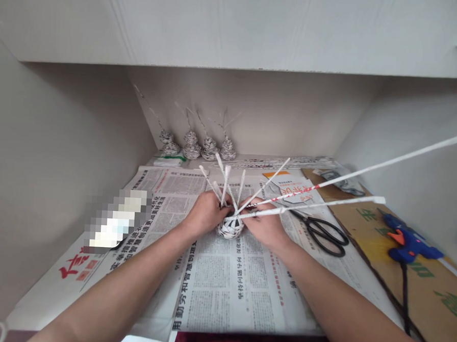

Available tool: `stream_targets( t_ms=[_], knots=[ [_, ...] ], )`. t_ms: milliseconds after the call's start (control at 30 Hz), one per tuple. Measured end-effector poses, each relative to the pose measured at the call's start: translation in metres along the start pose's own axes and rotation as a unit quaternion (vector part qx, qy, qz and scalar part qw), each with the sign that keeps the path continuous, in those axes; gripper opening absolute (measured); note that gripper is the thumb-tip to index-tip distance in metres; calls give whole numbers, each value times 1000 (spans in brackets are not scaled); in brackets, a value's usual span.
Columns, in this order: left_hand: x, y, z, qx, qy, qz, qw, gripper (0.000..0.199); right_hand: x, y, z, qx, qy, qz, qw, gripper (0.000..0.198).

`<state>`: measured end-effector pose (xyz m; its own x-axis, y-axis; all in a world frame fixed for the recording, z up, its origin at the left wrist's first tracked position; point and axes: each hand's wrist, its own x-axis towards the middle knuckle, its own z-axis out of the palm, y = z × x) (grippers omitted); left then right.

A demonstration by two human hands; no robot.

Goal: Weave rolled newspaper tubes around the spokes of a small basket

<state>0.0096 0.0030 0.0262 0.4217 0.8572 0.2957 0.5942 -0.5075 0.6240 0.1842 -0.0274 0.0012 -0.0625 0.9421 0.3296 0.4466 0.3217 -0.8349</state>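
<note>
The woven paper ball [230, 229] is at the middle of the view, low between the two hands, above the newspaper sheets [214, 287]. The left hand [208, 211] is narrow, with its fingers bent and closed on the ball at its 10 o'clock side. The right hand [266, 225] is also narrow and holds the ball at its 2 o'clock side; its fingers are partly hidden, so I cannot tell if it pinches a strip too.

From the top of the ball, several white paper strips [227, 183] stand up, spread between 11 and 1 o'clock. One long strip with red marks [385, 164] reaches far out toward 2 o'clock, and a shorter, thicker strip [334, 202] leans between 2 and 3 o'clock.

Counted from the ball, the black-handled scissors [326, 237] lie at 3 o'clock, near the right hand. Farther in the same direction, a blue glue gun [414, 245] rests on the brown cardboard [380, 265]. At 11 o'clock, four woven gourd shapes [192, 147] stand in a row at the back. A bundle of thin paper sticks [282, 162] lies at 1 o'clock. At 9 o'clock there is a blurred object [118, 221], which I cannot recognise.
</note>
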Motion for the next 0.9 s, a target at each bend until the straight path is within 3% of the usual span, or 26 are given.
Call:
stream_targets(
  t_ms=[200,333,500,633,733,800,900],
  knots=[
    [-1,1,3,-39,25,-44,998,13,5,-4,-15,-42,-32,-31,998,11],
    [-2,2,5,-20,26,-31,999,12,9,-12,-26,-62,-32,7,998,8],
    [-2,0,8,-19,28,-10,999,12,9,-9,-20,47,-20,58,997,15],
    [-1,-2,11,-59,54,3,997,13,8,-6,-15,100,-22,45,994,17],
    [-1,-3,14,-80,58,21,995,13,10,-12,-17,129,36,25,991,14],
    [-1,-3,15,-76,54,41,995,13,12,-15,-18,176,77,49,980,22],
    [-1,-3,18,-65,56,53,995,13,15,-14,-17,222,79,94,967,33]
  ],
)
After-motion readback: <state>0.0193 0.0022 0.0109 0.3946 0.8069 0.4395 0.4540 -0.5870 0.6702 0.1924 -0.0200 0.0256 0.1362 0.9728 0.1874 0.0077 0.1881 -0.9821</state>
